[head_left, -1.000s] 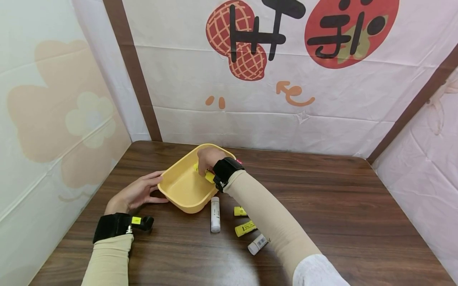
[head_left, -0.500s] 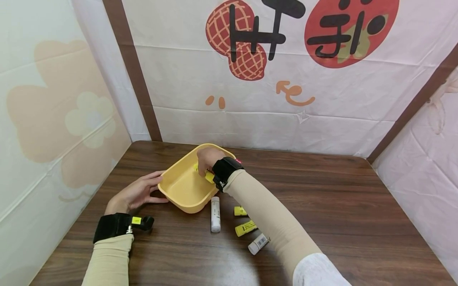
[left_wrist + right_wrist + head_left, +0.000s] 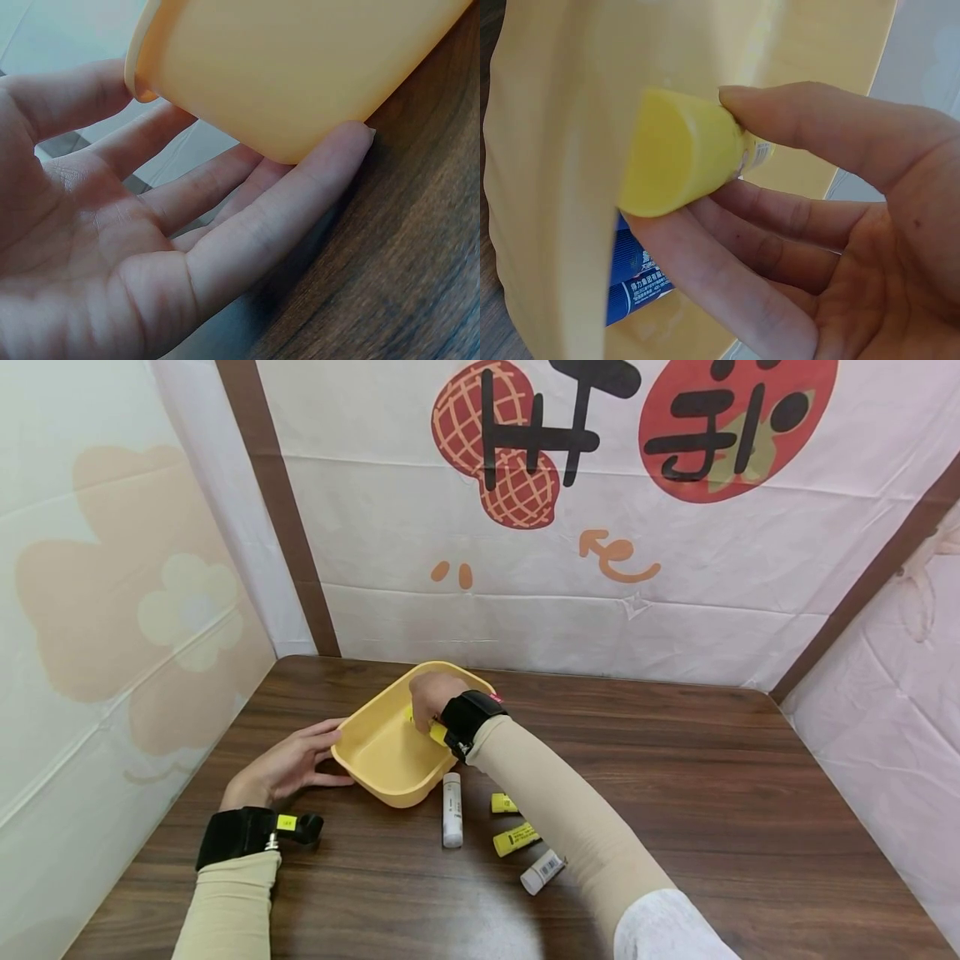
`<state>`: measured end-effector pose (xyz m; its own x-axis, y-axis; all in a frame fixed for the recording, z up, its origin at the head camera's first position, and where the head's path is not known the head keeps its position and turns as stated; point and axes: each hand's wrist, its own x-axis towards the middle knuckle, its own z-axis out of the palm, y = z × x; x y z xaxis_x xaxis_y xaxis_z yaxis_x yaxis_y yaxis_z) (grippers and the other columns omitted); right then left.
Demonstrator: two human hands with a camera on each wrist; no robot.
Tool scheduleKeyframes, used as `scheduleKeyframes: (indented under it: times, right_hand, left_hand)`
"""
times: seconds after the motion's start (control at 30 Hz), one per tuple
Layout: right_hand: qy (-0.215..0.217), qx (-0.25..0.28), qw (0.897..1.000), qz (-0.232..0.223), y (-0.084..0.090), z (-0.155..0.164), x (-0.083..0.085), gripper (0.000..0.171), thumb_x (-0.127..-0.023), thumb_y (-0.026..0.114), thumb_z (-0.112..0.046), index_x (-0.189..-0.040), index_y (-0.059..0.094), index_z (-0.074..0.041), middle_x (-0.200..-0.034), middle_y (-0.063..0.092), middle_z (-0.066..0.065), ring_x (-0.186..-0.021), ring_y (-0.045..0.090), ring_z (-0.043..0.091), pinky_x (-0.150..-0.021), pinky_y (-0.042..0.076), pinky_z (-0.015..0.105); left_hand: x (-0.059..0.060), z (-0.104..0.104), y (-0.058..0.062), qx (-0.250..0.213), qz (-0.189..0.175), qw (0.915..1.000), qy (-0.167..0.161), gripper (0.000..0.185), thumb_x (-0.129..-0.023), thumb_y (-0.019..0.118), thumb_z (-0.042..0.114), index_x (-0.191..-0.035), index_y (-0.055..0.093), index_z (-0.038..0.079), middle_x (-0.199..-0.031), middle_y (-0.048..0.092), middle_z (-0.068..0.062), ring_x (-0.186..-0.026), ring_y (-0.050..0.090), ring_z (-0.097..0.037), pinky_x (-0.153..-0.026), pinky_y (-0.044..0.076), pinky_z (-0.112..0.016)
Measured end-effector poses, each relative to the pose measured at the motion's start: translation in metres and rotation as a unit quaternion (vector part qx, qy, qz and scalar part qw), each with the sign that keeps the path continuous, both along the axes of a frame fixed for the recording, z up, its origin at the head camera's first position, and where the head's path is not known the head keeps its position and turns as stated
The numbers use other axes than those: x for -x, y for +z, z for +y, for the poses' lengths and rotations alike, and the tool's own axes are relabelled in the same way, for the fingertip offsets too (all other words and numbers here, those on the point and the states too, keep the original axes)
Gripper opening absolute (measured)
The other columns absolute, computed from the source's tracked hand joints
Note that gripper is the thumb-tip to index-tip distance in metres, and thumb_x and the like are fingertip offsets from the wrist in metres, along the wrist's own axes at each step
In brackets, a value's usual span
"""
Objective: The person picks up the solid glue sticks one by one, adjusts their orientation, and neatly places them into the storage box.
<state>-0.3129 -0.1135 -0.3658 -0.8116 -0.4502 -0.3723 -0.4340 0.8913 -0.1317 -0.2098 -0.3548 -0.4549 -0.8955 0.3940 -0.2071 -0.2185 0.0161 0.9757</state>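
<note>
A yellow plastic tub (image 3: 386, 747) stands on the table. My left hand (image 3: 292, 762) touches its left end with outstretched fingers; in the left wrist view the thumb (image 3: 300, 202) lies against the tub's lower corner. Inside the tub's right part, my right hand (image 3: 435, 693) pinches a yellow glue stick (image 3: 682, 154) between thumb and fingers. Below it in the right wrist view lie blue tubes (image 3: 634, 292) with white print, partly hidden by the tub wall. A white glue stick (image 3: 452, 810) lies just in front of the tub.
To the right of that white stick lie two yellow sticks (image 3: 516, 839) and another white stick (image 3: 542, 872), partly covered by the right forearm (image 3: 570, 818). The wooden table (image 3: 712, 793) meets a printed cloth wall (image 3: 525, 627) at the back.
My right hand has shifted very slightly to the left inside the tub, still holding the yellow glue stick. The left hand and the tub stay where they were.
</note>
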Motion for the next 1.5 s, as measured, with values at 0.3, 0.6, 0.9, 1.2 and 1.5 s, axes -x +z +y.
scheduleKeyframes:
  times: [0.3,0.6,0.9,1.2,1.5]
  right_hand:
    - [0.015,-0.026,1.0,0.002,-0.001,-0.006,0.002,0.023,-0.082,0.079,-0.011,-0.088,0.057,-0.016,-0.085,0.048,-0.001,-0.069,0.046,0.015,-0.052,0.038,0.026]
    - [0.01,-0.012,1.0,0.014,0.003,-0.004,-0.006,0.025,-0.083,0.08,-0.012,-0.094,0.059,-0.017,-0.087,0.051,-0.003,-0.073,0.05,0.013,-0.056,0.042,0.024]
    - [0.021,0.004,1.0,0.002,0.001,-0.004,-0.006,0.025,-0.082,0.074,-0.004,-0.083,0.053,-0.016,-0.077,0.044,-0.003,-0.068,0.042,0.014,-0.052,0.034,0.024]
    - [0.014,0.014,1.0,-0.003,0.0,-0.004,-0.009,0.027,-0.081,0.072,-0.001,-0.075,0.051,-0.016,-0.074,0.04,-0.002,-0.064,0.039,0.015,-0.049,0.032,0.023]
    - [0.051,0.003,0.999,0.02,0.003,-0.002,-0.014,0.039,-0.081,0.071,0.001,-0.058,0.044,-0.017,-0.062,0.034,-0.004,-0.056,0.032,0.013,-0.047,0.027,0.022]
  left_hand:
    - [0.0,0.0,0.0,-0.002,0.001,1.0,-0.001,0.066,-0.113,0.041,0.031,-0.166,0.01,0.005,-0.14,0.051,0.01,-0.121,0.06,-0.004,-0.101,0.06,-0.049]
    - [0.001,0.0,0.0,-0.004,0.005,1.0,-0.007,0.065,-0.113,0.041,0.031,-0.166,0.012,0.005,-0.14,0.052,0.009,-0.122,0.061,-0.005,-0.101,0.06,-0.048]
    - [0.0,-0.001,-0.001,-0.004,0.005,1.0,-0.004,0.063,-0.113,0.041,0.031,-0.166,0.014,0.006,-0.141,0.053,0.008,-0.122,0.061,-0.006,-0.101,0.06,-0.049]
    - [-0.001,-0.001,0.0,0.002,0.005,1.0,-0.005,0.066,-0.113,0.041,0.031,-0.166,0.011,0.004,-0.14,0.052,0.008,-0.122,0.061,-0.005,-0.101,0.06,-0.05]
    - [0.0,0.0,0.0,0.004,0.004,1.0,-0.004,0.066,-0.113,0.04,0.032,-0.166,0.01,0.004,-0.14,0.051,0.009,-0.122,0.061,-0.004,-0.101,0.06,-0.049]
